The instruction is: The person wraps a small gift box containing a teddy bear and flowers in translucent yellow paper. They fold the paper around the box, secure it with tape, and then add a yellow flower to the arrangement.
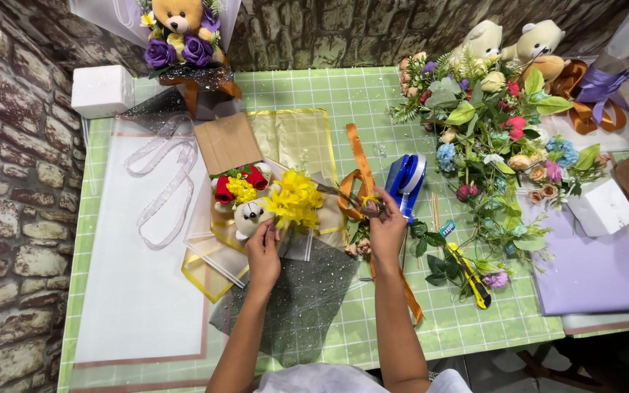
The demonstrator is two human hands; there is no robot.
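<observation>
My left hand (263,251) pinches the stems of a yellow flower bunch (294,198) over clear and gold-edged wrapping sheets (212,255). Beside it lies a small white bear (247,216) with red roses (236,185). My right hand (386,222) grips an orange ribbon (358,171) together with what looks like scissors, just right of the flowers. A grey glitter mesh sheet (300,302) lies under both wrists.
A blue tape dispenser (405,182) sits right of my right hand. A pile of artificial flowers (500,138), a yellow utility knife (469,273), lilac paper (591,269), foam blocks (102,90), a bear bouquet (183,40) and plush bears (518,42) stand around the green checked table (343,91).
</observation>
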